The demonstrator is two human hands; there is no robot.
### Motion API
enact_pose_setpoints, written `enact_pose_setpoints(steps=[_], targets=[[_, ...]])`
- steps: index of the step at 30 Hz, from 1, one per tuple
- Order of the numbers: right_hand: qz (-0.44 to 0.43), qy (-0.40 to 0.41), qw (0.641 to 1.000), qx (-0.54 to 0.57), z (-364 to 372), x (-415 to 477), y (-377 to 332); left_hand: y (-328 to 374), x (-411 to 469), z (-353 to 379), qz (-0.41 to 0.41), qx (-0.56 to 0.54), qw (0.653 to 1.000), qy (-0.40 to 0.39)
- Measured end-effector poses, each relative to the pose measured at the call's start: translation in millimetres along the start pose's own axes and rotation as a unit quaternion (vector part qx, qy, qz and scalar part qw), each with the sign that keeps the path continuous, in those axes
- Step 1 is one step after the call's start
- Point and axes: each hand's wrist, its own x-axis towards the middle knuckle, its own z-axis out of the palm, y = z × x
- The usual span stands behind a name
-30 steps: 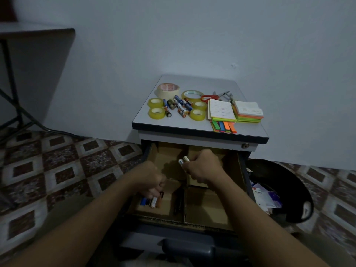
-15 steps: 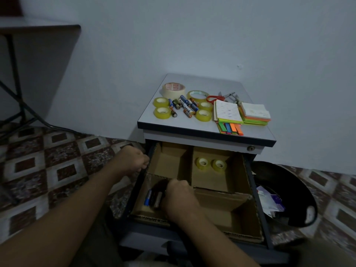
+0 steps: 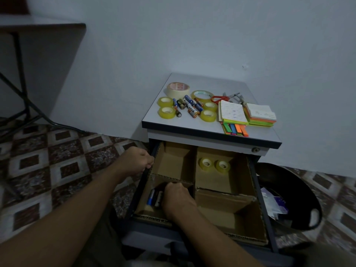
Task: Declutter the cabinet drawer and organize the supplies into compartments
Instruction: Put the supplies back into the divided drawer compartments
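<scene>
Unchanged: left hand grips the drawer edge; right hand curls over batteries, grasp unclear.

The back-left compartment and front-right compartment lie open from above; rolls crowd the back-right one near the counter edge

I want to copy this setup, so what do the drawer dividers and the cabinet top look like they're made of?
Drawer dividers: corrugated cardboard, matte brown; rough fluted cut edges show along their tops. Cabinet top: probably laminated board, smooth pale grey with a slight sheen and a dark edge band; its core is hidden.
</scene>
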Motion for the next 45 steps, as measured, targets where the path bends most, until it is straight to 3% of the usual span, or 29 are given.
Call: enact_pose_setpoints(steps=[5, 14, 21, 27, 31, 39, 45], targets=[[-0.025, -0.031, 0.998, -0.047, -2, 4, -1, 0, 0, 1, 0.008, 0.005, 1.0, -0.001], [-0.051, -0.003, 0.992, -0.116, -9, 4, 0, -2, 2, 1, 0.008, -0.007, 1.0, -0.007], [-0.076, -0.165, 0.952, -0.246, -10, 15, -2, 1, 1, 2, 0.024, 0.027, 0.999, -0.001], [-0.087, -0.165, 0.946, -0.264, -15, 14, -6, -1, 2, 1, 0.03, 0.031, 0.999, -0.002], [-0.103, -0.172, 0.945, -0.258, -20, 14, -8, 0, 2, 1, 0.031, 0.044, 0.999, 0.001], [-0.09, -0.156, 0.977, -0.111, -73, 15, -1, 25, 4, -2, 0.048, 0.075, 0.995, 0.051], [-0.115, -0.051, 0.992, -0.032, -137, 29, 4, 72, 8, -7, 0.132, 0.118, 0.978, 0.107]])
